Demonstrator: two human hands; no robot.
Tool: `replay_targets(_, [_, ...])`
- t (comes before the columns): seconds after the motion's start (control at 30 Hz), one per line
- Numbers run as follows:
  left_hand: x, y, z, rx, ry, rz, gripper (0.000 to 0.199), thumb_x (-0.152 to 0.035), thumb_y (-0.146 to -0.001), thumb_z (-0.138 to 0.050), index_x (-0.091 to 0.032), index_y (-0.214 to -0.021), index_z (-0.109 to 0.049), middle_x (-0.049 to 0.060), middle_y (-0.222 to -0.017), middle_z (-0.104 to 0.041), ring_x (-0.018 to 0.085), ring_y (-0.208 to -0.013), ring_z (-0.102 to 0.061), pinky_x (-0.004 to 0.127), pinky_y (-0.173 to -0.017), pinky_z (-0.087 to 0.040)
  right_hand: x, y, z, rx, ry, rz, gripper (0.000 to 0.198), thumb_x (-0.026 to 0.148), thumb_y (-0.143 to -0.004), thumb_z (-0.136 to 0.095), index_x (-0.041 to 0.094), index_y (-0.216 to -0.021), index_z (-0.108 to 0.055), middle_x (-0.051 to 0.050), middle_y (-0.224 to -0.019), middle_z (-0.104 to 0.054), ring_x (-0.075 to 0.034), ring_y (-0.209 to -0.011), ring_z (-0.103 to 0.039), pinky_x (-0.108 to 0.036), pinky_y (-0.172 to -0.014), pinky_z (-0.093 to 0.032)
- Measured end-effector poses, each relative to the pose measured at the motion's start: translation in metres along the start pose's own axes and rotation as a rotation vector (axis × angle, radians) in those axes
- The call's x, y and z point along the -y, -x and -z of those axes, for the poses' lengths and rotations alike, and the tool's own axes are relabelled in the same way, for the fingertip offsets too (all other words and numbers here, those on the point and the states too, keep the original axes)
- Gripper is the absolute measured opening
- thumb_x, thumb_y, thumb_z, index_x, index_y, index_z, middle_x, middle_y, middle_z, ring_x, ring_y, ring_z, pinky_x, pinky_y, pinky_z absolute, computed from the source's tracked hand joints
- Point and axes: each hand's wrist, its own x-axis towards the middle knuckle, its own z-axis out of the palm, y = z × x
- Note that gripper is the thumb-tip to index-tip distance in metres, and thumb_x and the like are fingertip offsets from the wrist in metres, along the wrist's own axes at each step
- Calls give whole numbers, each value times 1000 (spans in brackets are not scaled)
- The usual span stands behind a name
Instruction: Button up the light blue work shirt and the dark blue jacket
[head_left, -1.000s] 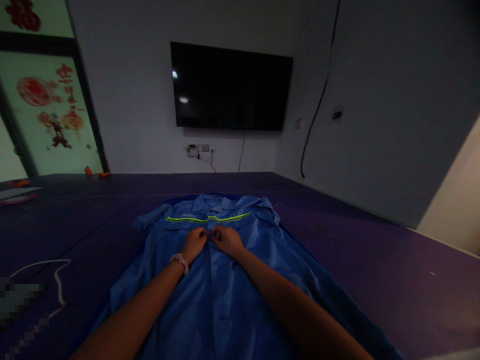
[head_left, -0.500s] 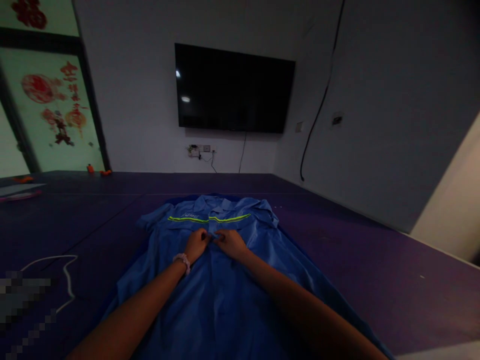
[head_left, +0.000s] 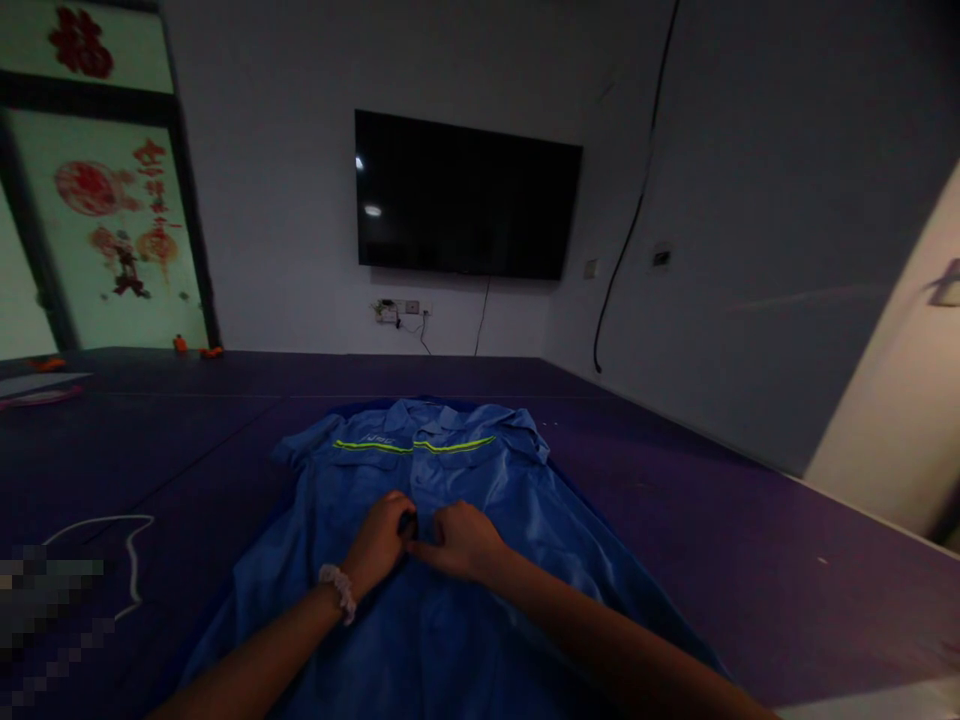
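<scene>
A blue short-sleeved work shirt (head_left: 480,482) lies spread face up, collar away from me, with yellow-green stripes across its chest. At the front placket below the chest pockets, my left hand (head_left: 381,540) has its fingers closed on the fabric edge; a pale scrunchie (head_left: 339,592) circles that wrist. My right hand (head_left: 466,540) is beside it, fingers curled and thumb reaching to the same spot on the placket. The bit of cloth between the fingertips is dark and mostly hidden.
The shirt rests on a wide purple surface (head_left: 660,520). A white cable (head_left: 133,560) lies at left, near a pixelated area. Small orange things (head_left: 211,352) sit by the glass door. A television (head_left: 465,195) hangs on the back wall; a black cable (head_left: 619,265) dangles at right.
Both hands have moved down the placket towards me, from just under the stripes to lower on the shirt front. The view has tilted slightly up.
</scene>
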Motion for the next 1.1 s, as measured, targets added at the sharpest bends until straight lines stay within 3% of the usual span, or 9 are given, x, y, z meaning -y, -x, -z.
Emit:
replay_targets(0.13, [-5, 2, 1, 74, 55, -61, 18, -11, -70, -48, -17, -75, -64, 7, -90, -61, 18, -89, -54, 29, -81, -41, -4, -3, -6, -8, -42, 27, 43, 54, -78, -46, 17, -65, -64, -5, -61, -64, -15, -55, -57, -22, -45, -27])
replay_targets(0.27, [-7, 3, -2, 120, -36, -93, 17, -12, -72, -47, -17, -73, -64, 7, -91, -60, 19, -92, -52, 31, -83, -40, -12, -7, -16, -58, -125, -30, 36, 45, -81, -46, 18, -64, -64, -4, -61, -63, -13, -56, -57, -22, -48, -28])
replay_targets(0.57, [-8, 6, -1, 159, -111, -129, 10, -20, -73, -56, -18, -77, -64, 7, -87, -59, 20, -89, -51, 32, -80, -40, -24, -7, -24, -64, -362, -37, 11, 20, -70, -52, 17, -69, -62, 1, -57, -60, -10, -51, -52, -19, -46, -28])
replay_targets(0.93, [-14, 11, 1, 147, -46, -46, 6, -15, -69, -53, -18, -69, -58, 5, -80, -59, 18, -82, -54, 29, -75, -40, -29, -10, -35, -91, -682, -62, 14, 18, -74, -45, 16, -68, -58, 2, -57, -57, -10, -52, -52, -18, -47, -33])
replay_targets(1.1, [-16, 10, -2, 106, 78, 92, 8, -11, -66, -49, -17, -64, -54, 2, -69, -58, 15, -68, -54, 25, -64, -40, -25, -7, -35, -148, -724, -21, 10, 21, -73, -50, 16, -69, -58, 2, -58, -56, -10, -54, -52, -18, -50, -36])
